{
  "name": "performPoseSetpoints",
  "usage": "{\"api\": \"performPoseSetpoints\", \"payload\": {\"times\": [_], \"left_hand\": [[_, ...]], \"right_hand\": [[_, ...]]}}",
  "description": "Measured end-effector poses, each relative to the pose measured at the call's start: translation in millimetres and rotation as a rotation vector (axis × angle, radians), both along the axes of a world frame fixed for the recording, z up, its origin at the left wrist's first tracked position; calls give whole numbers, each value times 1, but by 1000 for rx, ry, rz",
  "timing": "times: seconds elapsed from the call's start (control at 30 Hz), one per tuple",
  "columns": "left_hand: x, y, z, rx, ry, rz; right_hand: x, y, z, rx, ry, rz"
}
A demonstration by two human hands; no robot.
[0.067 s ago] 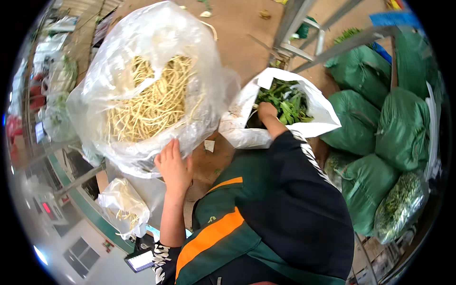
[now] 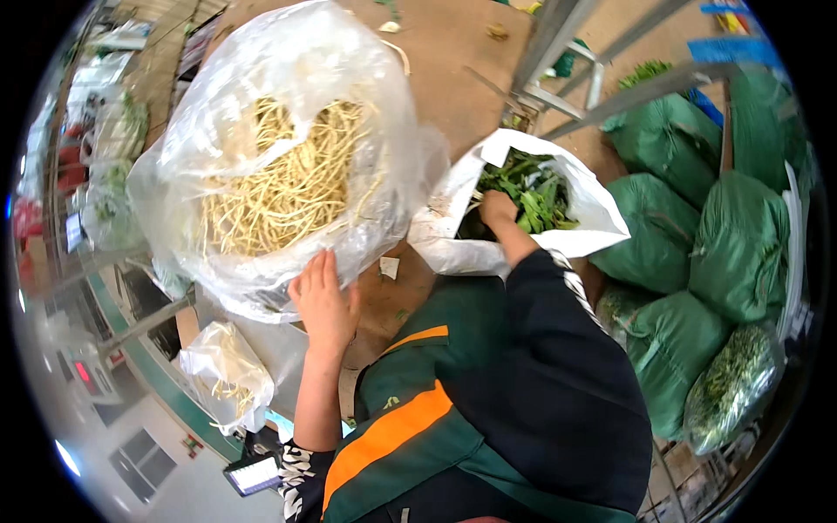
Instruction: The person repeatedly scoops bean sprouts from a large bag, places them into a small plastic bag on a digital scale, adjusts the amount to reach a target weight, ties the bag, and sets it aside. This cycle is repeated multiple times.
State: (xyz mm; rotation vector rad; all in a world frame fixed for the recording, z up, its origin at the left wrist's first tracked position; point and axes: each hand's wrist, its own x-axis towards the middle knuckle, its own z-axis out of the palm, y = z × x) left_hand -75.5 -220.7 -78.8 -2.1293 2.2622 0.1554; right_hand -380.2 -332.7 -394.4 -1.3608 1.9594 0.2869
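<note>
A large clear plastic bag, its mouth open, holds a tangled heap of pale yellow, thin root-like strands. My left hand rests against the near edge of this bag, fingers stretched out and not wrapped round anything. To the right, a white bag with its rim spread open contains dark green leafy greens. My right hand reaches down into it at the left side of the greens. Its fingers are curled in among the stems, and the fingertips are partly hidden.
Several stuffed green sacks are piled at the right, beside a clear bag of greens. A metal frame stands behind the white bag. At the lower left are a small bag of pale strands, a lit phone-like screen and a scale.
The whole view has shifted slightly. Both hands keep nearly the same places, the left at the clear bag's edge and the right inside the white bag.
</note>
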Motion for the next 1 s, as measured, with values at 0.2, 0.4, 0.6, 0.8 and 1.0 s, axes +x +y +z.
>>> {"api": "performPoseSetpoints", "payload": {"times": [0.2, 0.4, 0.6, 0.8, 1.0], "left_hand": [[3, 7, -22, 131, 18, 59], [2, 21, -47, -110, 81, 46], [-5, 19, -41, -103, 106, 53], [0, 33, -53, -162, 179, 13], [1, 38, -66, 10, 236, -17]], "right_hand": [[-78, 16, 148, -125, -20, 315], [-47, -17, 376, -157, -852, 395], [131, -49, 308, -656, -613, 1241], [173, -86, 260, -345, -154, 1573], [240, -158, 313, -642, -306, 1294]]}}
